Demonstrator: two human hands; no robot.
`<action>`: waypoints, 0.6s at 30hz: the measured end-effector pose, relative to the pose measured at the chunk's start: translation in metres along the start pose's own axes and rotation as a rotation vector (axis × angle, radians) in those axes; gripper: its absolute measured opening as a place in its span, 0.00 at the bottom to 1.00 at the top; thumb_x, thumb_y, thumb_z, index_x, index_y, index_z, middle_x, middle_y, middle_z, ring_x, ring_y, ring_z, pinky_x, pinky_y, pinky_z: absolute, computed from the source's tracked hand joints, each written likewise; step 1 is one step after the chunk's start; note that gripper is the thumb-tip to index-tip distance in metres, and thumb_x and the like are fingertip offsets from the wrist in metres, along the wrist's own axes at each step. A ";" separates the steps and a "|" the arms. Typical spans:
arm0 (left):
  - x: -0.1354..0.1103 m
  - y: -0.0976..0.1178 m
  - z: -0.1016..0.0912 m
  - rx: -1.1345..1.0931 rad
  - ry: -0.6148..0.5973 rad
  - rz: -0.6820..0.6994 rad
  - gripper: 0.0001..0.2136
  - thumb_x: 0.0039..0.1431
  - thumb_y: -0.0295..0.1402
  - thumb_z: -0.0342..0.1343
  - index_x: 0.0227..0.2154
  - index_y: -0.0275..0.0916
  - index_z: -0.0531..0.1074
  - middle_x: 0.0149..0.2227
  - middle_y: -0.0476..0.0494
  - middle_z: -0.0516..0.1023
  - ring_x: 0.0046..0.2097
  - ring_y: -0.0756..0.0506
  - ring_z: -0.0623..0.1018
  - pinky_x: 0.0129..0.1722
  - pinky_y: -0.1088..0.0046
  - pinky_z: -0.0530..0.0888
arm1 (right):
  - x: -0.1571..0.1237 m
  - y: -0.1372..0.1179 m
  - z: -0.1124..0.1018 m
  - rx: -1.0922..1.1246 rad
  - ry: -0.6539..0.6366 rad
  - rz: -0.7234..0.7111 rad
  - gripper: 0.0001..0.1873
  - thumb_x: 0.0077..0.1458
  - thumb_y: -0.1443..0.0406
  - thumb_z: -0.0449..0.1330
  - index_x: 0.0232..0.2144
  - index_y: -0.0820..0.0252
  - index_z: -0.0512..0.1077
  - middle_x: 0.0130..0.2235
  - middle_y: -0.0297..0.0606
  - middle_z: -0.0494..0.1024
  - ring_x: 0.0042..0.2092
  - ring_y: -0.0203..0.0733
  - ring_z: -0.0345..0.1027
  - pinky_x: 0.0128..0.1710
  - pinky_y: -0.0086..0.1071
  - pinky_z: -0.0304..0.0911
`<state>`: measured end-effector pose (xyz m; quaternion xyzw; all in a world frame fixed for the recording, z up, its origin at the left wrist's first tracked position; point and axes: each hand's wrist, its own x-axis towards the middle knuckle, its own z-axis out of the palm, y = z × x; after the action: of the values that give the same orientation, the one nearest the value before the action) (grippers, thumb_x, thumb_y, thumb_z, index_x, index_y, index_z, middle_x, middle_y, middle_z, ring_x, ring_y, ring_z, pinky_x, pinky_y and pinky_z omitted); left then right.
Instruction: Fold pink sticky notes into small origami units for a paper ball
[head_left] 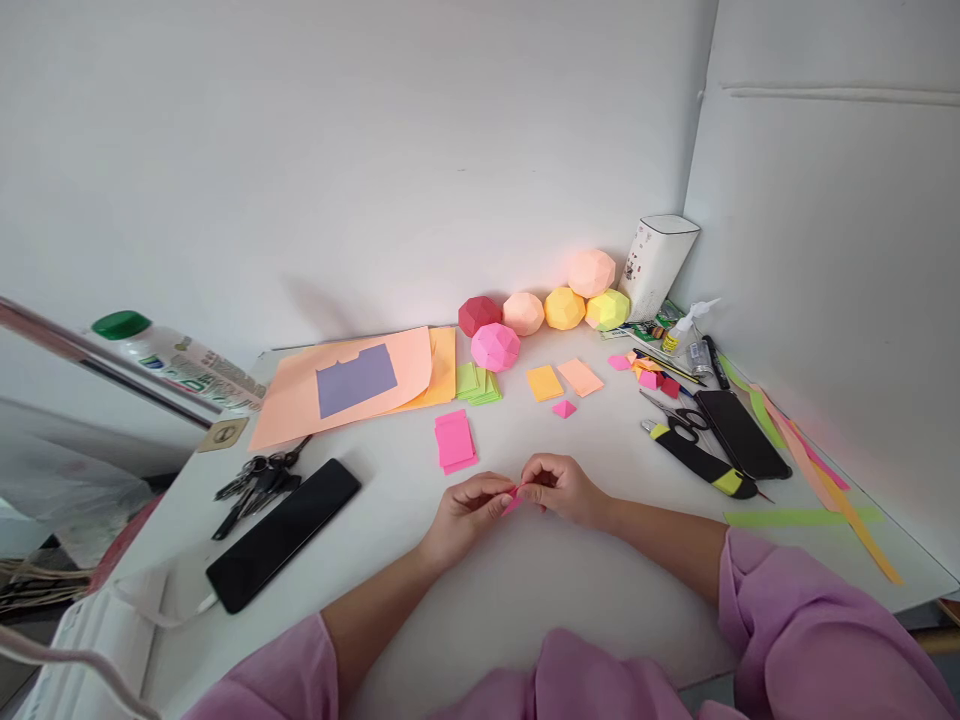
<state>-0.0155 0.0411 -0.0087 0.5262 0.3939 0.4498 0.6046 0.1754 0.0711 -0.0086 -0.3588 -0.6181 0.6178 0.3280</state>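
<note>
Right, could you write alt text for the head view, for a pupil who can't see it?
A person's left hand and right hand pinch a small pink paper piece over a white table. Beyond them sit a pink stack and colourful balls near the wall; a phone lies to the left, scissors to the right.

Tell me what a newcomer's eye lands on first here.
Likely the bright faceted balls at the back of the white table, a peach ball perched on top. Then the left hand and right hand, front and centre, pinching a pink piece between them. The black phone at front left also stands out.
</note>
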 end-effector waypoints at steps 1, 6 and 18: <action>0.000 0.001 0.000 -0.015 -0.002 -0.004 0.05 0.51 0.34 0.61 0.30 0.39 0.78 0.31 0.44 0.76 0.34 0.48 0.73 0.35 0.71 0.71 | 0.000 0.000 0.000 0.002 0.001 0.005 0.12 0.49 0.59 0.63 0.27 0.62 0.68 0.24 0.30 0.67 0.23 0.31 0.60 0.23 0.27 0.59; 0.001 0.004 0.000 -0.056 -0.033 -0.010 0.05 0.51 0.33 0.61 0.29 0.38 0.78 0.31 0.45 0.75 0.34 0.48 0.73 0.36 0.70 0.70 | -0.001 0.001 0.000 0.005 0.003 0.016 0.13 0.48 0.58 0.63 0.27 0.62 0.68 0.23 0.29 0.67 0.23 0.31 0.60 0.23 0.28 0.59; 0.000 0.006 0.000 0.031 -0.104 -0.074 0.09 0.56 0.37 0.56 0.31 0.36 0.75 0.29 0.46 0.72 0.30 0.50 0.69 0.32 0.73 0.66 | -0.002 0.000 0.003 -0.029 0.014 -0.086 0.11 0.49 0.60 0.64 0.28 0.61 0.67 0.23 0.28 0.66 0.22 0.30 0.58 0.21 0.27 0.58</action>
<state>-0.0162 0.0410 -0.0024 0.5433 0.3881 0.3932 0.6321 0.1744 0.0678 -0.0089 -0.3412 -0.6395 0.5914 0.3533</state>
